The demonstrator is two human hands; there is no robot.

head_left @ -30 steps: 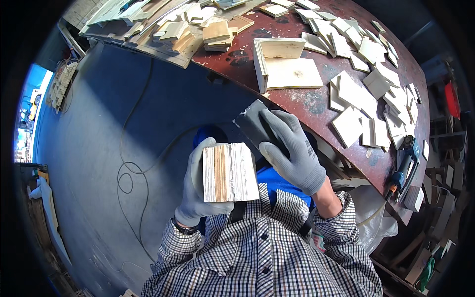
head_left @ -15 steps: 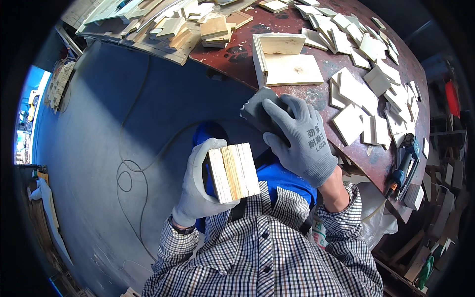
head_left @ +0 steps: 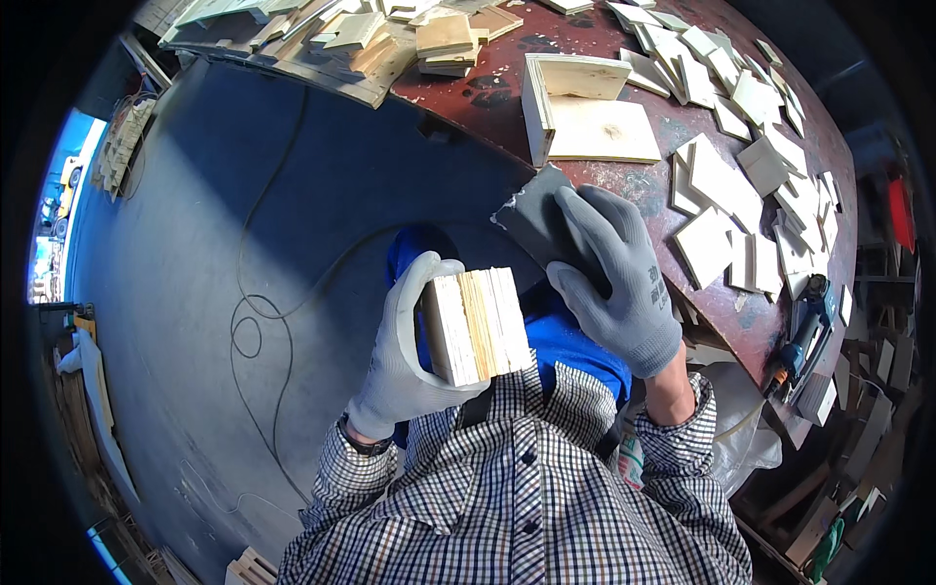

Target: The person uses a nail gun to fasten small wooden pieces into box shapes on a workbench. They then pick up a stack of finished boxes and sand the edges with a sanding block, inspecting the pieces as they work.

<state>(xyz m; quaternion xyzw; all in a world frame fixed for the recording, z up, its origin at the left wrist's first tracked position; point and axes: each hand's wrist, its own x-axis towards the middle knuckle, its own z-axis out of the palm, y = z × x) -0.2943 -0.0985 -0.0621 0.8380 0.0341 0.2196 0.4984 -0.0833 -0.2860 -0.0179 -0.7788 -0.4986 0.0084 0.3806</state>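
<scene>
My left hand (head_left: 398, 341), in a pale grey glove, is wrapped round a stack of small plywood boards (head_left: 478, 327) with their layered edges turned up. In my gloved right hand (head_left: 624, 278), thumb and fingers pinch a dark grey sheet of sandpaper (head_left: 536, 214) with a ragged pale edge. The sheet is held up and to the right of the stack, apart from it. Just beyond it, a wooden corner piece (head_left: 604, 132) of joined boards stands at the edge of the red table (head_left: 487, 122).
Many loose plywood pieces (head_left: 721, 185) lie scattered over the table. A blue-black power tool (head_left: 804, 331) rests at its right edge. More boards are piled on a wooden bench (head_left: 375, 86) at the far left. A thin hose (head_left: 255, 229) loops over the floor on the left.
The stack in my left hand has shifted slightly right and tilted, showing more of its left side. My right hand has turned with the sandpaper, and more of the sheet shows.
</scene>
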